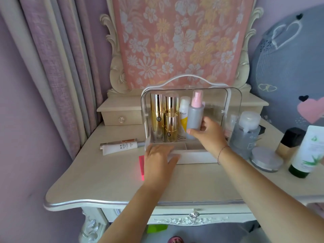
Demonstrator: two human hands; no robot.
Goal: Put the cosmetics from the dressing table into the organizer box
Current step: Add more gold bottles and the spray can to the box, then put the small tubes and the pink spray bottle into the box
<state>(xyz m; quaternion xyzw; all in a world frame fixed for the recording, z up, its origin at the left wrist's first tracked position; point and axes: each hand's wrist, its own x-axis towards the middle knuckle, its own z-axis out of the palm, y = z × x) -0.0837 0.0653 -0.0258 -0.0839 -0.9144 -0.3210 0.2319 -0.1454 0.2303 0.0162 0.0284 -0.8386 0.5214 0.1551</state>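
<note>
One spray bottle (195, 116) in right hand (210, 135); apparently inside organizer box (192, 156)

Right hand (209, 132) grips grey spray bottle (195, 116) upright inside organizer box (192, 156); left hand (158, 159) rests on box front.

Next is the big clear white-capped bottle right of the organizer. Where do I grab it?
With the right hand, once free of the grey spray bottle, wrap the clear bottle round its upper body from the front. It stands upright, organizer box close on its left, round jar low at its front right.
</note>
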